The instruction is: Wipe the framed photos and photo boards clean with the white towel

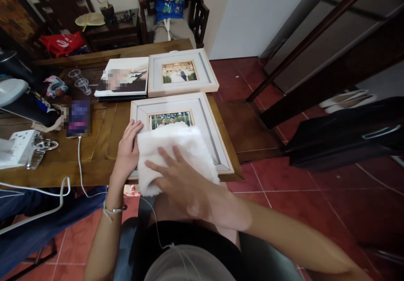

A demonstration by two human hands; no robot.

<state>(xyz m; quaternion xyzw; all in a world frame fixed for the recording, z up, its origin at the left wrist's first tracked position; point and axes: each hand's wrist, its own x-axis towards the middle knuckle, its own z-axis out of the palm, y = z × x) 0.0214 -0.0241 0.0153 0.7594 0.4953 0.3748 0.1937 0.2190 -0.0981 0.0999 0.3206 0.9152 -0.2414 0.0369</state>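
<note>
A light wood picture frame (211, 121) with a white mat lies flat on the table's near right part. In its middle is a photo (172, 118) of two people outdoors, its lower part hidden. A fluffy white cloth (189, 140) covers the frame's near half and hangs past the table edge. My right hand (176, 175) lies on the cloth, fingers spread and pressing down on it. Along the frame's left side rests my left hand (128, 146), its fingers stretched out over the edge beside the cloth.
Behind lie a second framed photo (205, 68) and a photo panel (109, 68). At left on the wooden table are a phone (78, 119) with a white cable, a power strip (22, 144) and clear cups (82, 85). A person (172, 3) sits beyond the table.
</note>
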